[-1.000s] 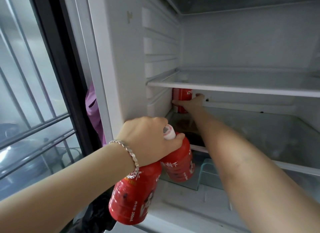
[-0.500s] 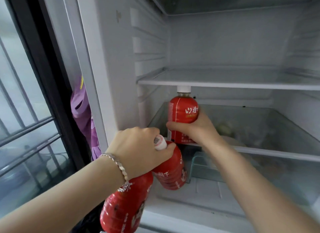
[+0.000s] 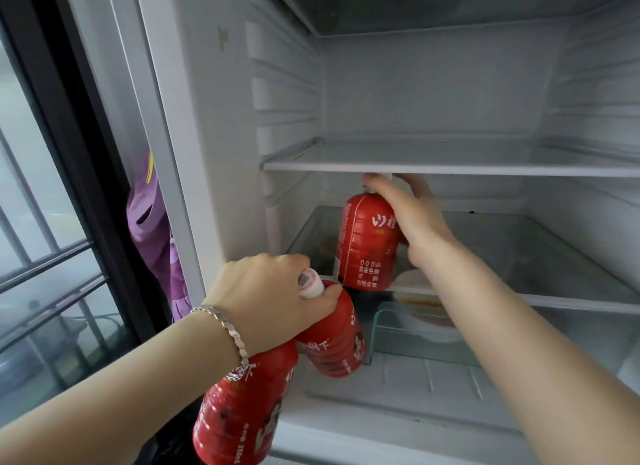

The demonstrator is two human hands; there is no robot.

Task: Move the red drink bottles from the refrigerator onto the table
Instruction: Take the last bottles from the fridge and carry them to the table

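Hanging from the left hand (image 3: 266, 302) are two red drink bottles, both pinched by their necks in one closed grip: the nearer bottle (image 3: 242, 412) dangles below the wrist and its silver bracelet (image 3: 225, 329), and the second bottle (image 3: 332, 340) swings just right of it, its white cap (image 3: 310, 284) poking out between the fingers. Both are already clear of the refrigerator shelves but remain in front of the open compartment, not on any tabletop; none is in view.

Further right, a third bottle (image 3: 369, 243) stands at the front edge of the lower glass shelf (image 3: 571, 298), under the white shelf (image 3: 450, 163) above it. The right hand (image 3: 412, 215) wraps over its shoulder and cap, fingers curled around the top, so this grip is closed on the bottle. Whether it has left the shelf I cannot tell.

By my reading the task sits at its midpoint: three bottles are in hand, no other red bottle shows in the compartment, and the carry and setting down are left.
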